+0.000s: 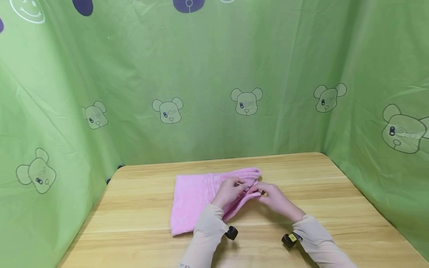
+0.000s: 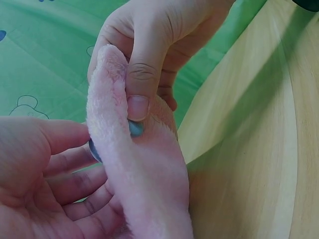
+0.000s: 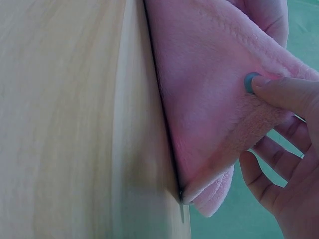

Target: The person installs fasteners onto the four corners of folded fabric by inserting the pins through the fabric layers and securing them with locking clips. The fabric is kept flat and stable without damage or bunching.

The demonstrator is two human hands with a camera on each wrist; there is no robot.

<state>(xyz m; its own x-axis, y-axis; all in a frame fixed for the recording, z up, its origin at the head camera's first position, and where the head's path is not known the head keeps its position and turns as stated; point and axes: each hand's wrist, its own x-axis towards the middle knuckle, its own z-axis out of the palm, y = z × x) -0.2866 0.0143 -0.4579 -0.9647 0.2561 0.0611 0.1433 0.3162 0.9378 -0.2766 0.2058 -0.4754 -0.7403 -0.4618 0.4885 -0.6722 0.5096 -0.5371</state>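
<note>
A folded pink plush cloth (image 1: pixel 191 201) lies on the wooden table, its right end lifted and spread between both hands. My left hand (image 1: pixel 231 191) pinches the raised part, and in the left wrist view its thumb meets the fold beside a blue rounded edge. Facing it from the right, my right hand (image 1: pixel 273 197) grips the cloth's edge. Its thumb presses on a blue button (image 3: pixel 250 82) at the plush border, with the other fingers behind the cloth. The button (image 2: pixel 135 128) also shows just below the right thumb in the left wrist view.
The light wooden table (image 1: pixel 140 216) has rounded far corners. Green curtains (image 1: pixel 207 137) with bear prints hang behind it and along both sides. A black camera (image 1: pixel 231 233) is strapped at the left wrist and another black camera (image 1: pixel 289 241) at the right.
</note>
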